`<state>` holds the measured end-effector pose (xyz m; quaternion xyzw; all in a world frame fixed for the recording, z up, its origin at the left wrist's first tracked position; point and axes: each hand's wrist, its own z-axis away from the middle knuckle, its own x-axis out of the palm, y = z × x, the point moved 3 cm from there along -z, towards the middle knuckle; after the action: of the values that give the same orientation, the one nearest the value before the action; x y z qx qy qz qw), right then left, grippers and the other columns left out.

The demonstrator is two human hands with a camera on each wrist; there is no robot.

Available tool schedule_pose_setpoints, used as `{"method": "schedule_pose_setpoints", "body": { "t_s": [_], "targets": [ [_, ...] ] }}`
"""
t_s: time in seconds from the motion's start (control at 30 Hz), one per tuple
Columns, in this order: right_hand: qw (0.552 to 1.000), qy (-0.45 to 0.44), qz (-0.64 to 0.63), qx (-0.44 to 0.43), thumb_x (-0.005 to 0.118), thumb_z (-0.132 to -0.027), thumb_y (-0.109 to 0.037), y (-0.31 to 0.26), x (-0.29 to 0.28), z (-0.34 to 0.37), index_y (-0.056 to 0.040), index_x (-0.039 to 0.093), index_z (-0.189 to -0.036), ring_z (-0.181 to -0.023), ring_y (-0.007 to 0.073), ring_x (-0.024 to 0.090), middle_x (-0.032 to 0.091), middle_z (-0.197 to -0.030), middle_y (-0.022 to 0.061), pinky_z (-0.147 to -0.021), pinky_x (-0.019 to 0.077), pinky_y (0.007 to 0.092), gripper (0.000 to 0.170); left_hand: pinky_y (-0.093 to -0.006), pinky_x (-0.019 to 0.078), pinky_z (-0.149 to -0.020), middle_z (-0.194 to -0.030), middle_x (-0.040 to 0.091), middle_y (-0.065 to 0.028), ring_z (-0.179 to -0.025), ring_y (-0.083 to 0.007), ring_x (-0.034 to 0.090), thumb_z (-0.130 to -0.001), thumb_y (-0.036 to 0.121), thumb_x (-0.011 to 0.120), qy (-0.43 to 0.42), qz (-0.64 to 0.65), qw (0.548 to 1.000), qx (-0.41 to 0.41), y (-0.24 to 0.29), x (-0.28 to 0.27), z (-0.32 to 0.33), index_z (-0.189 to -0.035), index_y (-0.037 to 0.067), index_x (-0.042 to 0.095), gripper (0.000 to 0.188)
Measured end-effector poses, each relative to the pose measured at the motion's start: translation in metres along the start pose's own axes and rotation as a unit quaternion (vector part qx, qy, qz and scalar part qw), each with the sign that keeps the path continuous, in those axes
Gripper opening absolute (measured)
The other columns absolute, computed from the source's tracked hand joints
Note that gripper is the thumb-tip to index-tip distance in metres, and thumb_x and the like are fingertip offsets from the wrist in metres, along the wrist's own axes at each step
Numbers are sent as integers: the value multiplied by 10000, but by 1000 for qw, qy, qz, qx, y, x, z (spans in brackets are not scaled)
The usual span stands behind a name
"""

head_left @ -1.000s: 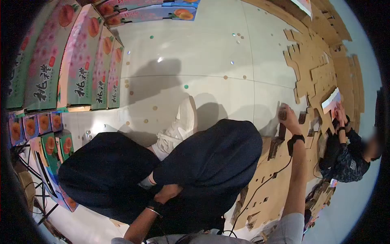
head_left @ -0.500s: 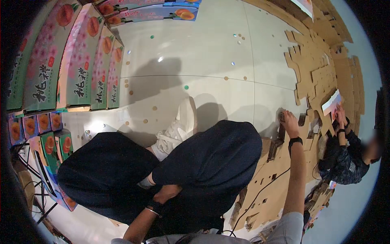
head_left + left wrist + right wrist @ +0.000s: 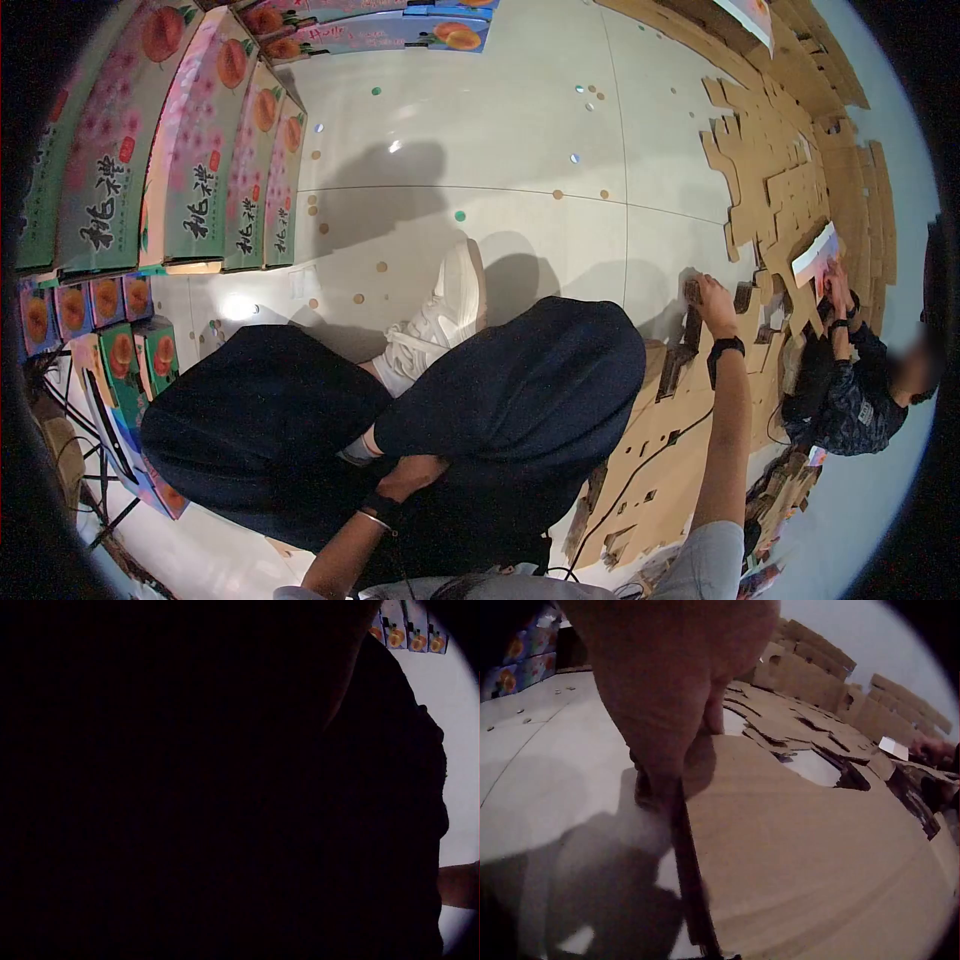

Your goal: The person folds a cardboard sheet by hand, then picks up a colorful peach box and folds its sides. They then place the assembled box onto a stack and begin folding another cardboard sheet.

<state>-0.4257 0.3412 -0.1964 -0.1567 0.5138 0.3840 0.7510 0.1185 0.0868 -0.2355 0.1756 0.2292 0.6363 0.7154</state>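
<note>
Peach cartons (image 3: 190, 160): on my left a row of tall ones, with peach and pink blossom prints facing me; I can't see inside any of them.
Small cartons (image 3: 108, 303): a row just beside the tall ones, a peach on each; their contents are hidden too.
Green cartons (image 3: 160, 350): two side by side below that row, peaches printed on them.
Blue carton (image 3: 400, 32): lies at the far edge of the floor, peaches near its right end.
Lettering: I read 桃禮 in black brush strokes on several tall cartons; the red seal beside it and the blue carton's pink script are too small for me.
Right hand (image 3: 713, 305): grips the edge of the cardboard stack (image 3: 802, 847), thumb on top, fingers down the side.
Cardboard stack: flat on the floor to my right, its sheets cut with notches and holes.
Left hand (image 3: 414, 476): rests on the dark trousers (image 3: 520, 390); I cannot tell how its fingers lie, and its wrist view is mostly black.
Second person (image 3: 855, 400): at far right, both hands at a pale printed sheet (image 3: 816, 255).
Floor (image 3: 520, 120): scattered with small discs (image 3: 460, 216), green and brown among them.
</note>
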Motion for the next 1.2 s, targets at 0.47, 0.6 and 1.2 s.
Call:
{"method": "schedule_pose_setpoints", "body": {
  "t_s": [0.47, 0.6, 1.2],
  "targets": [
    [998, -20, 46, 44, 682, -767, -117, -3, 19, -1, -23, 472, -1235, -1207, 316, 475, 526, -1270, 168, -1065, 334, 450, 521, -440, 422, -888, -1096, 563, -217, -1015, -382, 540, -894, 350, 476, -129, -109, 985, -47, 20, -16, 11, -1113, 36, 577, 397],
    [995, 27, 81, 56, 675, -782, -163, -32, 4, 15, -9, 295, -1398, -1330, 309, 354, 354, -1454, 157, -1093, 256, 500, 740, -460, 515, -707, -834, 649, -207, -767, -389, 639, -891, 425, 472, -11, -96, 993, 63, -8, 0, 7, -891, 36, 666, 435],
    [947, 223, -202, 107, 611, -793, -90, -193, 1, 111, -73, 514, -1080, -1165, 320, 433, 499, -1096, 130, -962, 343, 487, 303, -473, 435, -918, -1149, 565, -276, -1064, -438, 542, -879, 212, 479, 76, -117, 975, 174, 0, -1, -2, -1160, 11, 551, 353]
  ]
}}
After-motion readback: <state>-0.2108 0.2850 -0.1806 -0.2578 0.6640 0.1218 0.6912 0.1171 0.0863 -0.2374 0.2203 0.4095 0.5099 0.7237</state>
